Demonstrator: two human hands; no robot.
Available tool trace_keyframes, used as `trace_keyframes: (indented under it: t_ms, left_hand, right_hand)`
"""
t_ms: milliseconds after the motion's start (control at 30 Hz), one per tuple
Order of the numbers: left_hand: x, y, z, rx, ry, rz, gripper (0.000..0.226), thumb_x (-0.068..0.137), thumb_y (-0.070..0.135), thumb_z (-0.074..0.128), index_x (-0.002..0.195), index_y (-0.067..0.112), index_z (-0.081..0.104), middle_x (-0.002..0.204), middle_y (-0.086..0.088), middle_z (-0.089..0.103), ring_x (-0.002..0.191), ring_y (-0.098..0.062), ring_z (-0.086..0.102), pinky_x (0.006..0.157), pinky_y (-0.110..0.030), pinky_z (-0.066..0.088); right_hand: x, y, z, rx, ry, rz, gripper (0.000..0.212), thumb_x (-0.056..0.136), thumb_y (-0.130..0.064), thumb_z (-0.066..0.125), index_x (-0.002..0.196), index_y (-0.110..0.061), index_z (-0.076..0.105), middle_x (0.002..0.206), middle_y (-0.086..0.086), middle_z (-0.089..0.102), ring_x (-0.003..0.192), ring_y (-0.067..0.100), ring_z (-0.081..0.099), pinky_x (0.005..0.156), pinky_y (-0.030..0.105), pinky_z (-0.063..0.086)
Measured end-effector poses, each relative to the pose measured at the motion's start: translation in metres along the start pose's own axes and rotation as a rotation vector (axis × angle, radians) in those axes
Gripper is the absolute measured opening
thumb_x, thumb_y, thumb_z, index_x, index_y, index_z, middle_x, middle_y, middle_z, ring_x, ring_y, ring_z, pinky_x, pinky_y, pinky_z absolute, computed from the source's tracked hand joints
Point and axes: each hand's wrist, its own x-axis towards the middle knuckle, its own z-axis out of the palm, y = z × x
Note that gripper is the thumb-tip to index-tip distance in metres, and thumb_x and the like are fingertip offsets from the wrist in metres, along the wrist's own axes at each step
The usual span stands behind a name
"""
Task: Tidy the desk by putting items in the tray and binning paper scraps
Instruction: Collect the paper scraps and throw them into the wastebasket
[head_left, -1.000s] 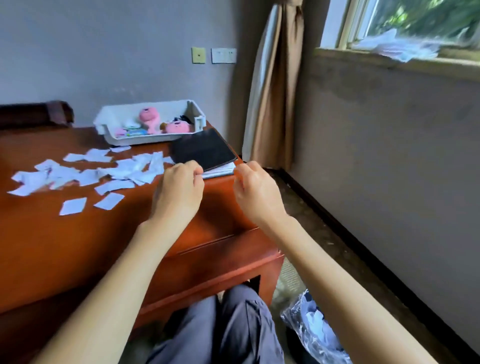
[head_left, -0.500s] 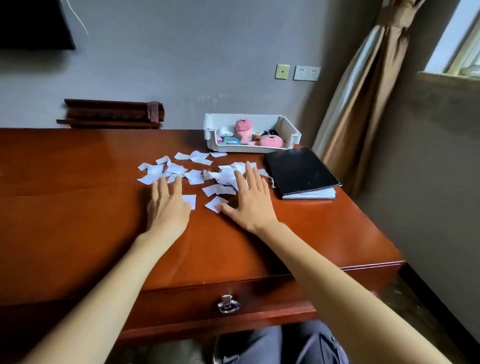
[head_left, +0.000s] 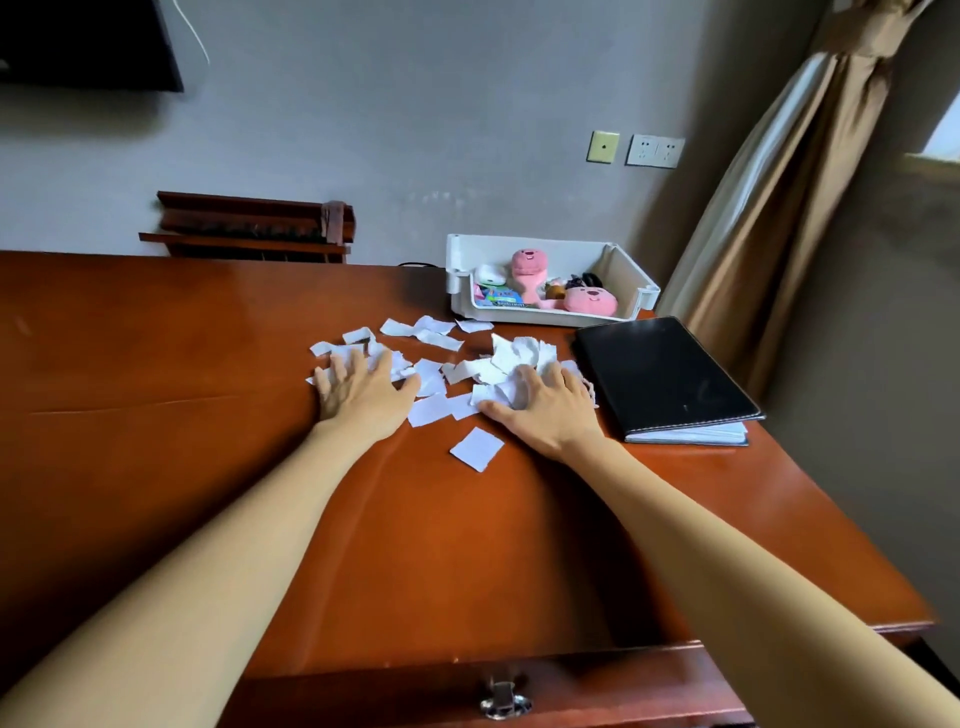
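Note:
Several white paper scraps (head_left: 435, 340) lie scattered on the brown wooden desk (head_left: 182, 415). My left hand (head_left: 363, 395) lies flat with spread fingers on the left part of the scatter. To the right, my right hand (head_left: 548, 410) presses on a bunched heap of scraps (head_left: 519, 356). One loose scrap (head_left: 477, 449) sits nearer to me between the hands. A white tray (head_left: 631, 278) at the back holds pink plush toys (head_left: 589, 302) and small items. A black notebook (head_left: 660, 374) lies on the desk, right of my right hand.
The desk's right edge runs just past the notebook, with a brown curtain (head_left: 769, 208) beyond it. A dark wooden rack (head_left: 249, 228) stands behind the desk at the wall. A metal drawer handle (head_left: 504, 699) shows on the front edge.
Both hands left the notebook's edge and moved onto the scraps. In the last half second they slid farther forward, and the scraps under my right hand bunched into a heap.

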Motion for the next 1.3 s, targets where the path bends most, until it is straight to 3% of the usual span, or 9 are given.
trace_keyframes:
  t_ms: [267, 400, 500, 600, 833, 1033, 1100, 1167, 1300]
  left_hand:
    - [-0.041, 0.01, -0.012, -0.213, 0.136, 0.071, 0.044, 0.099, 0.033, 0.032, 0.134, 0.012, 0.047, 0.139, -0.01, 0.049, 0.13, -0.028, 0.039, 0.106, -0.038, 0.034]
    - [-0.061, 0.01, -0.012, -0.135, 0.249, 0.096, 0.048, 0.095, 0.037, 0.039, 0.135, 0.01, 0.042, 0.135, -0.012, 0.049, 0.126, -0.028, 0.041, 0.103, -0.039, 0.034]
    - [-0.064, 0.007, -0.01, -0.098, 0.236, 0.117, 0.055, 0.093, 0.043, 0.039, 0.141, 0.016, 0.032, 0.143, -0.011, 0.034, 0.133, -0.028, 0.027, 0.107, -0.039, 0.029]
    - [-0.06, 0.002, -0.001, -0.044, -0.004, 0.105, 0.064, 0.094, 0.053, 0.028, 0.149, 0.027, 0.01, 0.159, -0.007, 0.002, 0.146, -0.03, -0.005, 0.118, -0.045, 0.004]
    - [-0.057, 0.006, 0.002, 0.008, 0.035, 0.125, 0.056, 0.095, 0.052, 0.028, 0.146, 0.027, 0.025, 0.148, -0.001, 0.03, 0.134, -0.025, 0.027, 0.11, -0.038, 0.023]
    - [-0.05, 0.012, 0.011, 0.069, 0.144, 0.168, 0.04, 0.095, 0.044, 0.04, 0.124, 0.018, 0.046, 0.122, -0.008, 0.046, 0.113, -0.029, 0.044, 0.096, -0.039, 0.04]
    - [0.03, -0.007, 0.103, 0.088, 0.002, 0.133, 0.034, 0.087, 0.062, 0.042, 0.101, 0.032, 0.048, 0.107, -0.006, 0.051, 0.09, -0.034, 0.046, 0.087, -0.051, 0.047]
    - [0.066, -0.01, 0.145, -0.196, -0.103, 0.1, 0.037, 0.077, 0.074, 0.042, 0.089, 0.039, 0.044, 0.101, -0.003, 0.056, 0.075, -0.033, 0.042, 0.08, -0.059, 0.048]
    - [-0.062, 0.036, -0.001, -0.322, 0.087, -0.029, 0.013, 0.095, 0.023, 0.046, 0.102, 0.013, 0.052, 0.099, -0.007, 0.056, 0.09, -0.033, 0.059, 0.075, -0.04, 0.051]
  right_hand:
    - [-0.02, -0.003, -0.007, 0.154, 0.19, -0.149, 0.054, 0.083, -0.043, 0.036, 0.124, -0.01, 0.047, 0.113, 0.015, 0.06, 0.106, 0.032, 0.053, 0.085, 0.035, 0.041]
    - [-0.028, 0.0, -0.008, 0.164, 0.298, -0.162, 0.06, 0.079, -0.042, 0.035, 0.128, -0.01, 0.046, 0.126, 0.013, 0.048, 0.114, 0.03, 0.045, 0.094, 0.037, 0.039]
    - [-0.028, 0.001, -0.006, 0.127, 0.196, -0.122, 0.064, 0.088, -0.048, 0.045, 0.143, -0.02, 0.028, 0.154, 0.013, 0.018, 0.142, 0.03, 0.018, 0.113, 0.039, 0.023]
    - [-0.03, 0.002, -0.005, 0.19, -0.019, -0.121, 0.077, 0.087, -0.06, 0.044, 0.148, -0.028, 0.01, 0.159, 0.011, -0.002, 0.147, 0.025, 0.001, 0.119, 0.04, 0.007]
    - [-0.045, 0.01, -0.007, 0.122, -0.181, -0.253, 0.102, 0.069, -0.075, 0.053, 0.148, -0.028, 0.008, 0.159, 0.002, 0.01, 0.147, 0.018, 0.005, 0.121, 0.038, 0.005]
    - [-0.045, 0.009, -0.006, 0.032, 0.064, -0.204, 0.068, 0.089, -0.048, 0.051, 0.142, -0.01, 0.03, 0.14, 0.011, 0.044, 0.125, 0.03, 0.04, 0.106, 0.034, 0.03]
    - [-0.044, 0.011, -0.005, -0.009, 0.134, -0.195, 0.053, 0.092, -0.039, 0.05, 0.135, -0.008, 0.041, 0.128, 0.012, 0.05, 0.114, 0.03, 0.045, 0.098, 0.034, 0.035]
    - [-0.045, 0.011, -0.006, -0.001, 0.166, -0.195, 0.04, 0.093, -0.028, 0.051, 0.126, -0.005, 0.049, 0.12, 0.013, 0.051, 0.11, 0.03, 0.047, 0.092, 0.033, 0.037]
    - [-0.049, 0.01, -0.011, -0.01, 0.199, -0.15, 0.025, 0.091, -0.014, 0.051, 0.112, 0.0, 0.052, 0.114, 0.015, 0.051, 0.101, 0.034, 0.054, 0.076, 0.036, 0.041]
